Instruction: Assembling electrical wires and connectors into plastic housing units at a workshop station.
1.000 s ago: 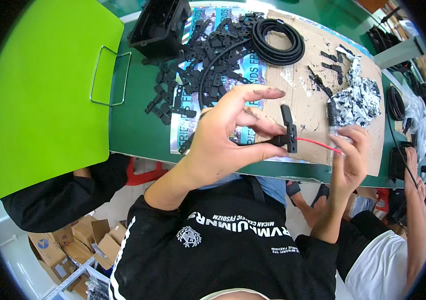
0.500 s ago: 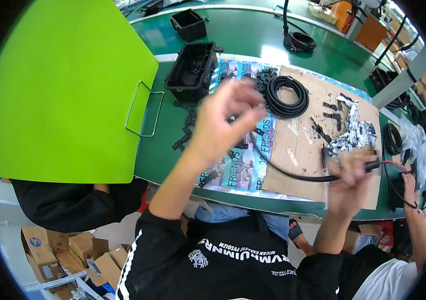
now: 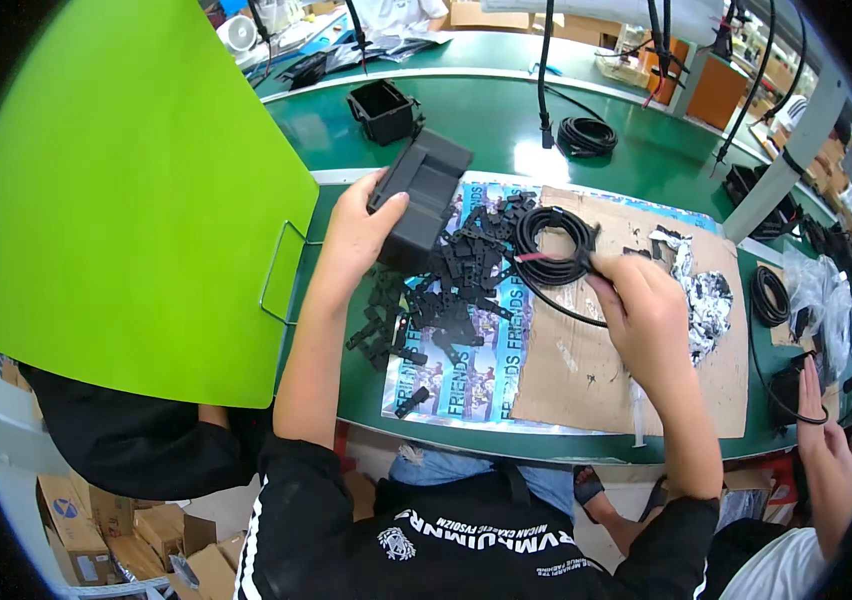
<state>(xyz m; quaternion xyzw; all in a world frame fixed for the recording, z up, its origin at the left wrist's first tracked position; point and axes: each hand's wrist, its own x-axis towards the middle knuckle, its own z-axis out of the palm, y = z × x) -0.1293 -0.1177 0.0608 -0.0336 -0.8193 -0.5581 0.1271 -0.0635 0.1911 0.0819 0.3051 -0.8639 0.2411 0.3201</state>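
My left hand (image 3: 358, 228) grips a black plastic box (image 3: 428, 190), which is tilted on its side over the left part of the work surface. My right hand (image 3: 643, 312) is closed, thumb and fingers pinching the right edge of a coil of black cable (image 3: 554, 246). A short pink-red wire end lies across that coil, and a loop of cable runs below it toward my palm. Between the box and the coil spreads a pile of small black plastic parts (image 3: 461, 270), resting on a blue printed sheet (image 3: 471, 385). The fingertips of my right hand are partly hidden.
A cardboard sheet (image 3: 566, 390) lies under the coil, bearing crumpled silver foil (image 3: 708, 310) and a clear slim tube (image 3: 637, 412). Farther back stand another black box (image 3: 382, 110) and coiled cable (image 3: 586, 137). A green panel (image 3: 136, 200) fills the left; a co-worker's hand (image 3: 826, 450) is at right.
My left hand, empty before, now holds the black box, lifted and tipped from the table. My right hand has moved left to the coil. The small-part pile is more exposed.
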